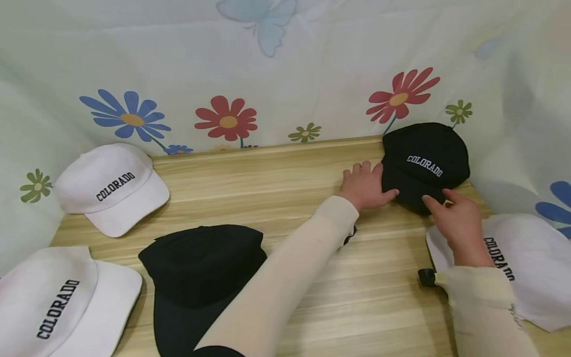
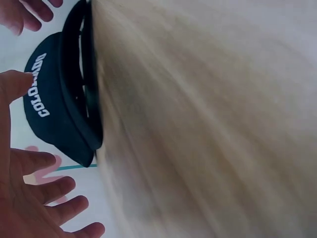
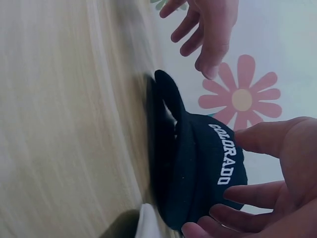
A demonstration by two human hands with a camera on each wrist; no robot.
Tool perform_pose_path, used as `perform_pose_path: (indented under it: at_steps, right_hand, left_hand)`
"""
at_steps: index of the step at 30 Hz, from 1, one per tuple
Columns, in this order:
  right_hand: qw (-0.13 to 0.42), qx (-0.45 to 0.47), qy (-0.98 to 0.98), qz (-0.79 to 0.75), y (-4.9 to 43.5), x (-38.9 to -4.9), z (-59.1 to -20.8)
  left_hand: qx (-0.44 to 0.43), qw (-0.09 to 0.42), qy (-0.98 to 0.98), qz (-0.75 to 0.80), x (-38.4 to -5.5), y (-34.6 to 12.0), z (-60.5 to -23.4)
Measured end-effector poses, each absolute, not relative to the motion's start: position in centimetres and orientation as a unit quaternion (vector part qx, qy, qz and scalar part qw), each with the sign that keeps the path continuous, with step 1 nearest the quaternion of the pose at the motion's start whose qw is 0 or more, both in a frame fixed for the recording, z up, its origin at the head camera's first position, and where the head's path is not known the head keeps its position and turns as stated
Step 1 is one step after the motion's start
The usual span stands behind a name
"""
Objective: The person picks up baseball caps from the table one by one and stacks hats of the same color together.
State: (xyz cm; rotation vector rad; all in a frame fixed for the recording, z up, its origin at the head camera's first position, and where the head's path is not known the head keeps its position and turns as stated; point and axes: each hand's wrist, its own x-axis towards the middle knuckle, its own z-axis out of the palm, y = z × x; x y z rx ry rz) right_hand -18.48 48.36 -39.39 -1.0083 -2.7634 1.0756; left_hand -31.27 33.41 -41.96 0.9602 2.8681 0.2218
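A black baseball cap with white COLORADO lettering sits at the back right of the wooden table, brim facing me. My left hand is at the left of its brim, fingers extended and thumb pointing toward the brim. On the other side, my right hand has its thumb and forefinger right at the brim's front edge. Both wrist views show straight, spread fingers around the black cap. The left palm faces the cap with the fingers uncurled.
A white COLORADO cap lies partly behind my right wrist. Two more white caps, one at the back left and one at the front left, flank a second black cap beside my left forearm. A flowered curtain hangs behind the table.
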Motion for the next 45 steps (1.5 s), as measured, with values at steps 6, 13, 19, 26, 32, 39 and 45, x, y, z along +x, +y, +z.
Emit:
perform_pose_path:
  at_steps: [6,13,19,26,32,39,45]
  right_hand:
    - [-0.003,-0.310,-0.891,0.332,48.0,-19.5,-39.6]
    - [-0.009,-0.316,-0.893,0.320,48.0,-20.0,-40.0]
    - [-0.017,-0.328,-0.889,0.319,48.3,-20.5,-40.2]
    - [-0.018,-0.346,-0.880,0.324,48.5,-21.0,-40.2]
    - [0.005,-0.359,-0.864,0.353,48.8,-21.4,-40.6]
    - [0.069,-0.441,-0.736,0.508,49.0,-21.5,-41.1]
    - [0.144,-0.486,-0.622,0.597,50.0,-21.2,-41.2]
  left_hand:
    - [0.290,0.061,0.952,0.078,-32.4,33.4,-42.3]
    - [0.274,0.064,0.957,0.076,-33.3,33.8,-42.7]
    - [0.260,0.070,0.960,0.071,-33.0,34.2,-42.4]
    - [0.232,0.118,0.963,0.063,-32.5,34.2,-41.6]
    - [0.229,0.151,0.957,0.097,-32.9,34.6,-41.6]
    - [0.265,0.151,0.938,0.168,-33.3,34.8,-41.8]
    - [0.248,0.138,0.901,0.329,-33.2,34.1,-42.2]
